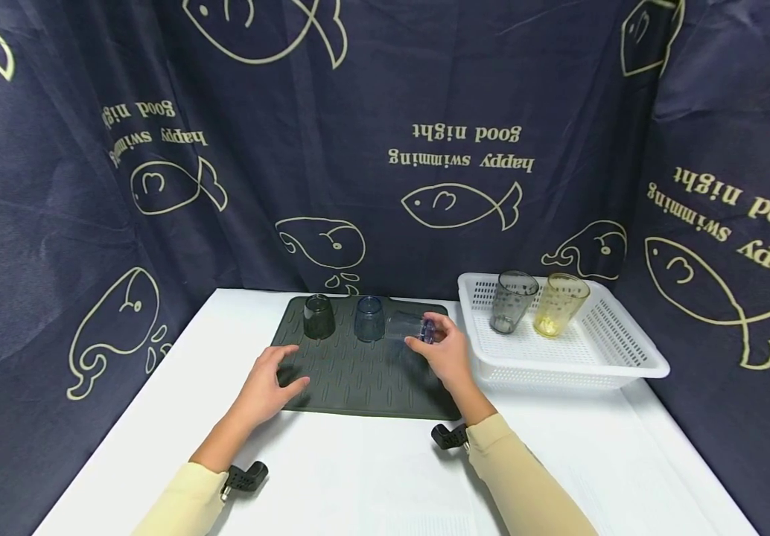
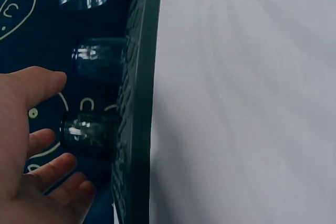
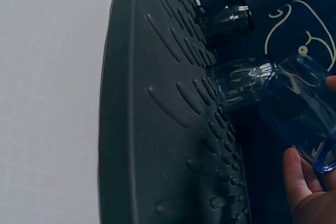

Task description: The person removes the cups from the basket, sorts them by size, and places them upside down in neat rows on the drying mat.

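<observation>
My right hand (image 1: pixel 450 356) pinches a clear bluish glass (image 1: pixel 403 325) near its thick blue base. The glass lies sideways in the air over a dark ribbed drying mat (image 1: pixel 358 387), its mouth pointing left. In the right wrist view the glass (image 3: pixel 299 103) overlaps the blue glass (image 3: pixel 239 80) behind it. On the mat, a blue glass (image 1: pixel 369 321) and a dark grey glass (image 1: pixel 319 318) stand upside down. My left hand (image 1: pixel 266 387) hovers by the mat's left edge, fingers spread and holding nothing, nearest the dark grey glass.
A white perforated basket (image 1: pixel 552 378) stands right of the mat, holding a patterned grey glass (image 1: pixel 514 301) and a yellow glass (image 1: pixel 562 305), both leaning. A dark blue fish-print curtain (image 1: pixel 371 149) hangs behind and around the white table (image 1: pixel 331 476).
</observation>
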Demonstrator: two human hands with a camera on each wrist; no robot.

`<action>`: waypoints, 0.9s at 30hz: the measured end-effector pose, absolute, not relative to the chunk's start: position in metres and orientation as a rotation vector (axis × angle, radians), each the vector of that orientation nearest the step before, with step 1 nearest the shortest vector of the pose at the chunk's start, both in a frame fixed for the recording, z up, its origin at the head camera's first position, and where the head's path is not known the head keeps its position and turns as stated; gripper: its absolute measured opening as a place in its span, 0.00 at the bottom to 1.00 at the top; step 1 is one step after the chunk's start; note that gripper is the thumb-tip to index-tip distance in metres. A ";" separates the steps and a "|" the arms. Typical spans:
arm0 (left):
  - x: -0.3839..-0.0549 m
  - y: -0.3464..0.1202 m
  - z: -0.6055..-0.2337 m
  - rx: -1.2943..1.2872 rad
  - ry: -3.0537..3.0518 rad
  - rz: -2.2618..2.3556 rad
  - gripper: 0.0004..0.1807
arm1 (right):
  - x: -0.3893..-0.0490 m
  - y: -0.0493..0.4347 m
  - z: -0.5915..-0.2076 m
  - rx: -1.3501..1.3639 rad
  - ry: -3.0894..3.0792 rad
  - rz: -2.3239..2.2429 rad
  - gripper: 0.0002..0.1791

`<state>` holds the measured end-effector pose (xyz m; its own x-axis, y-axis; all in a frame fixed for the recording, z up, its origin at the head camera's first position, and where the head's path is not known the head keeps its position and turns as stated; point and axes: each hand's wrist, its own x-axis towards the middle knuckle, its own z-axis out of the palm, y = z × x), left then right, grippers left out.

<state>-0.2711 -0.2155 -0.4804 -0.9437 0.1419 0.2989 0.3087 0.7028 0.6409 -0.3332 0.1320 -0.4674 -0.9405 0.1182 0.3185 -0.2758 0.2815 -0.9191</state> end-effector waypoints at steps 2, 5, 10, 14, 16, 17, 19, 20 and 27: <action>-0.271 -0.221 -0.481 -0.333 -2.709 -1.039 0.36 | -0.336 0.132 -0.468 0.120 -2.246 1.688 0.33; -0.271 -0.230 -0.481 -0.278 -2.764 -1.011 0.36 | -0.340 0.131 -0.470 0.083 -2.270 1.655 0.33; -0.271 -0.243 -0.484 -0.199 -2.865 -0.959 0.40 | -0.345 0.131 -0.474 0.040 -2.299 1.622 0.35; -0.271 -0.252 -0.486 -0.204 -2.902 -0.914 0.42 | -0.349 0.131 -0.476 0.024 -2.306 1.624 0.36; -0.271 -0.255 -0.487 -0.216 -2.923 -0.884 0.44 | -0.351 0.131 -0.477 0.021 -2.309 1.624 0.37; -0.271 -0.257 -0.487 -0.226 -2.934 -0.865 0.44 | -0.352 0.131 -0.477 0.021 -2.310 1.626 0.37; -0.271 -0.259 -0.487 -0.246 -2.958 -0.829 0.47 | -0.354 0.131 -0.478 0.015 -2.315 1.620 0.36; -0.271 -0.260 -0.487 -0.253 -2.969 -0.825 0.48 | -0.355 0.131 -0.478 0.011 -2.317 1.618 0.36; -0.268 -0.264 -0.486 -0.302 -3.032 -0.772 0.51 | -0.364 0.132 -0.481 0.001 -2.343 1.586 0.35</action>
